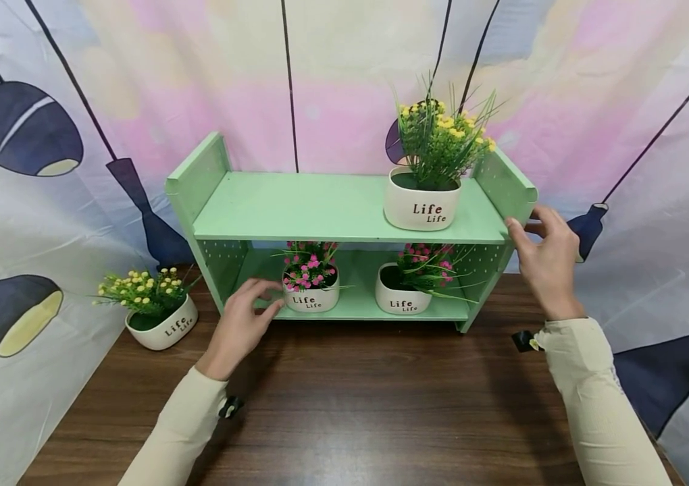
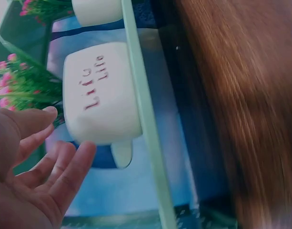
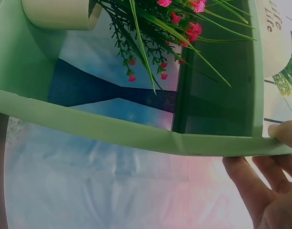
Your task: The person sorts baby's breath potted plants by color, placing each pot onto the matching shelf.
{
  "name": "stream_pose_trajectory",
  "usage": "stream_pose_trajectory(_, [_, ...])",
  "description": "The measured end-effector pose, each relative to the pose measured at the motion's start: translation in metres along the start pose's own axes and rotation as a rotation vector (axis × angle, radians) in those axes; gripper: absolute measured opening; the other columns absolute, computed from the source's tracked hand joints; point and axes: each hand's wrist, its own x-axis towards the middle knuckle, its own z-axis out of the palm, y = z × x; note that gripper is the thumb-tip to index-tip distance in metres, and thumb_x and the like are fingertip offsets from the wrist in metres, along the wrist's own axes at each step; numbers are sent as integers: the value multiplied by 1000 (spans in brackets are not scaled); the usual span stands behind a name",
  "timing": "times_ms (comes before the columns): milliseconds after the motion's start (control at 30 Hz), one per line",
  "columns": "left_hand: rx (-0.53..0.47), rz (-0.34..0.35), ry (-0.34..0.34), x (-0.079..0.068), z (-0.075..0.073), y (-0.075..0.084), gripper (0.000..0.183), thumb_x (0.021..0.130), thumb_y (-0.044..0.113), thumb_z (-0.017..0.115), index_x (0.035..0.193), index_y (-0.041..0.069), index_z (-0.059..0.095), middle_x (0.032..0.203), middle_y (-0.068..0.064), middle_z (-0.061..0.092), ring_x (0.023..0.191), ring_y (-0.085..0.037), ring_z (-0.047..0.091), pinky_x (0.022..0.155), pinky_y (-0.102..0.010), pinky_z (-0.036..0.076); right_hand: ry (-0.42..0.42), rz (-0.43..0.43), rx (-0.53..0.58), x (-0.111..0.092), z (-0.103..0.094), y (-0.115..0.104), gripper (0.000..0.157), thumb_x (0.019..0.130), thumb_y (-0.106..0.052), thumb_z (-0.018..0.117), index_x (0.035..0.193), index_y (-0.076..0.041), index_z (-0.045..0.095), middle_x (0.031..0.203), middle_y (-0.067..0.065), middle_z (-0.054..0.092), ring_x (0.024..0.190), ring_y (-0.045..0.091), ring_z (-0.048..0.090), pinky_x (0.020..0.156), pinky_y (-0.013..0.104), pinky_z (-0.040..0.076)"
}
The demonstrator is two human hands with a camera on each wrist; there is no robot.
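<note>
A green two-tier shelf point(image 1: 296, 202) stands on the wooden table. On its lower board sit two white pots lettered "Life": the left flowerpot point(image 1: 312, 300) with pink flowers and the right flowerpot point(image 1: 404, 302), also pink-flowered. My left hand point(image 1: 247, 320) is beside the left flowerpot, thumb and fingers spread; in the left wrist view the fingertips point(image 2: 88, 150) come close to the pot point(image 2: 100, 95), and contact is unclear. My right hand point(image 1: 546, 253) grips the front edge of the shelf's right side panel point(image 3: 136, 129), thumb on one face and fingers on the other.
A yellow-flowered pot point(image 1: 422, 202) stands on the right of the upper board. Another yellow-flowered pot point(image 1: 165, 327) sits on the table left of the shelf. Behind hangs a curtain point(image 1: 344, 88) printed with lamps.
</note>
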Motion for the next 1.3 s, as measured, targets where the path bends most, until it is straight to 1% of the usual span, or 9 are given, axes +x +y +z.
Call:
stream_pose_trajectory(167, [105,18,31,-23,-33,0,20,99,14,76,119,9,75,116,-11,73,95,-28,72,74,-45,61,7,-2,3,0,-2,-2,28,100,-11,74,123,4,73,113,20,72,88,-27,51,77,4,44])
stream_pose_trajectory(267, [172,36,86,-34,-51,-3,17,98,12,77,114,8,76,109,-10,75,89,-26,72,71,-45,57,8,3,7,1,-4,-3,28,100,-11,74,124,4,73,113,19,72,89,-26,52,77,4,44])
stream_pose_trajectory(367, [221,24,137,-43,-69,-9,14,96,11,78,110,7,77,102,-10,75,85,-26,71,67,-42,54,6,2,8,1,-5,-3,28,100,-11,74,124,4,73,113,19,72,90,-25,52,77,3,44])
stream_pose_trajectory(567, [274,-117,208,-51,-102,-32,14,100,15,73,108,5,78,101,-16,74,84,-32,69,61,-30,45,17,-2,-7,1,-8,-1,28,100,-12,74,124,3,74,114,19,72,87,-26,51,79,4,46])
stream_pose_trajectory(700, [312,-197,221,-52,-117,-51,18,101,18,71,105,2,78,95,-18,73,77,-31,66,59,-27,41,17,14,-10,2,-9,0,28,100,-11,75,125,1,74,114,16,72,88,-24,52,78,4,46])
stream_pose_trajectory(867, [360,-253,188,-61,-121,-74,20,99,16,73,106,-2,79,87,-19,73,66,-25,61,52,-33,41,-5,32,-9,2,-8,0,29,100,-13,74,126,-1,74,115,13,71,95,-13,62,79,5,46])
stream_pose_trajectory(967, [382,-280,163,-66,-119,-87,24,98,14,74,112,-5,76,92,-26,72,68,-35,66,50,-41,45,-13,30,-10,2,-6,1,29,101,-15,73,126,-1,73,115,13,71,97,-6,67,78,5,46])
stream_pose_trajectory(1100, [387,-309,138,-72,-115,-102,26,98,12,74,115,-8,74,102,-32,71,79,-45,70,56,-51,50,-22,26,-9,1,-3,1,29,101,-15,73,126,-1,73,116,13,71,97,-3,69,78,5,46])
stream_pose_trajectory(1300, [370,-344,108,-75,-111,-116,22,98,12,73,111,-6,75,104,-31,69,81,-45,70,55,-48,49,-11,14,6,-1,0,1,27,100,-12,74,124,2,73,113,16,72,93,-19,59,79,4,45])
